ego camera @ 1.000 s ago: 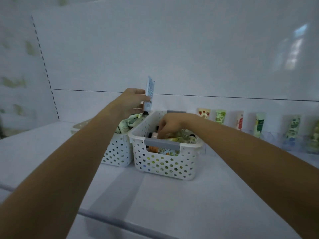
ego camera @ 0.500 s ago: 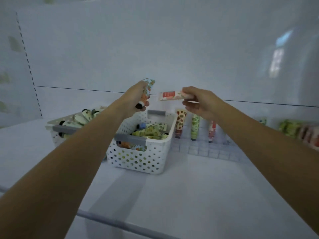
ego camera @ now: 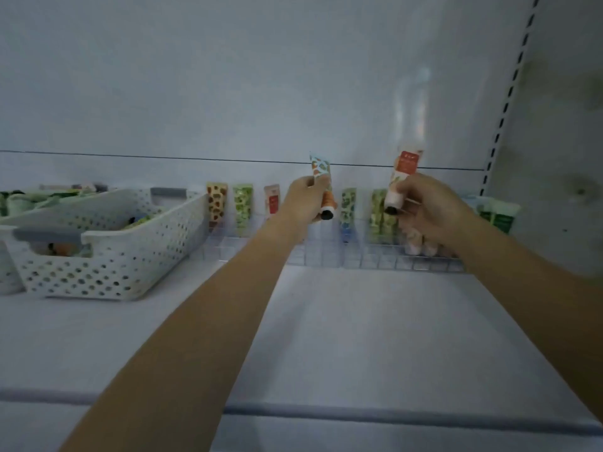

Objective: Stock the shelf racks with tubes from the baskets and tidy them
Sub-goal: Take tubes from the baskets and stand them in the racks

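My left hand [ego camera: 305,203] grips a patterned tube [ego camera: 321,177] with its black cap down, held above the clear shelf rack [ego camera: 329,254]. My right hand [ego camera: 427,210] grips a white and orange tube [ego camera: 403,174], also cap down, over the rack's right part. Several tubes [ego camera: 243,205] stand upright in the rack's back row. A white perforated basket [ego camera: 107,252] with tubes inside sits at the left, apart from both hands.
A second basket [ego camera: 9,203] full of tubes stands behind the first at the far left. The white shelf back wall rises behind the rack. A slotted upright [ego camera: 504,106] runs up the right side. The shelf's front edge [ego camera: 359,415] crosses the bottom.
Both hands have moved right from the basket to above the rack. My right hand's tube has turned from lying sideways to upright, cap down. The view has swung to the right.
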